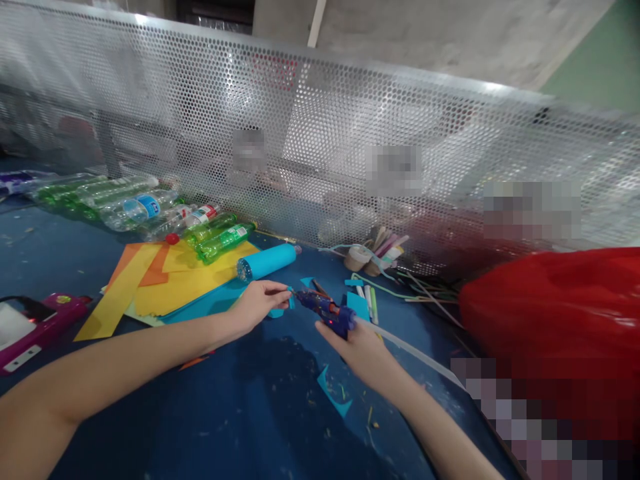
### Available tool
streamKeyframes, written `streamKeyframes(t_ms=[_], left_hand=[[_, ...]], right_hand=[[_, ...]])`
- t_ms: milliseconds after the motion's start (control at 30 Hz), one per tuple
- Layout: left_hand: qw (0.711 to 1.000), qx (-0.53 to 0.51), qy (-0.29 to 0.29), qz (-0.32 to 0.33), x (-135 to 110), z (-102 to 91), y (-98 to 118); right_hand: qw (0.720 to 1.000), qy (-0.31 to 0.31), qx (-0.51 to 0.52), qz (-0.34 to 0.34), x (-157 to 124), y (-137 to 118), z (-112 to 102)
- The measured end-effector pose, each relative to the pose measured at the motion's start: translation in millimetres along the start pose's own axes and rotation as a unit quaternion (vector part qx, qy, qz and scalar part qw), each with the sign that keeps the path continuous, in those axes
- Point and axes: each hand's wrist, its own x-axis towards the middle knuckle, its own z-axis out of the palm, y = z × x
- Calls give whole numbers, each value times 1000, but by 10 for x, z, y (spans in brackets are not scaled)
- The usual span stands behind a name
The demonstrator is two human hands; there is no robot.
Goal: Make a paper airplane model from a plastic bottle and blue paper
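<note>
My right hand (363, 353) is wrapped round a blue hot glue gun (327, 313), from whose back end a long clear glue stick (415, 351) sticks out. The gun's nozzle points left at a small blue paper piece (291, 299). That piece is pinched between the fingertips of my left hand (257, 305). Nozzle and paper are very close; whether they touch I cannot tell. Just beyond my left hand lies a plastic bottle wrapped in blue paper (270, 261), on its side.
Yellow paper sheets (190, 283) and several plastic bottles (145, 207) lie at the left, near a magenta power strip (47, 327). A perforated metal screen (320, 140) closes off the back. Cups with sticks (373, 257) stand behind the gun; a red bulky thing (555, 313) is at the right.
</note>
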Motion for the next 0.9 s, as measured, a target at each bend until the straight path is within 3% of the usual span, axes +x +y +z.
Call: streamKeyframes(t_ms=[400,633,900], left_hand=[[997,-57,56,-14,2,36,99],[999,-54,0,-6,-9,20,43],[998,-56,-5,-11,-14,24,72]], right_hand=[[999,-4,-33,-19,-12,14,13],[999,-6,-43,-16,-5,25,4],[998,2,-42,-47,-8,22,-16]])
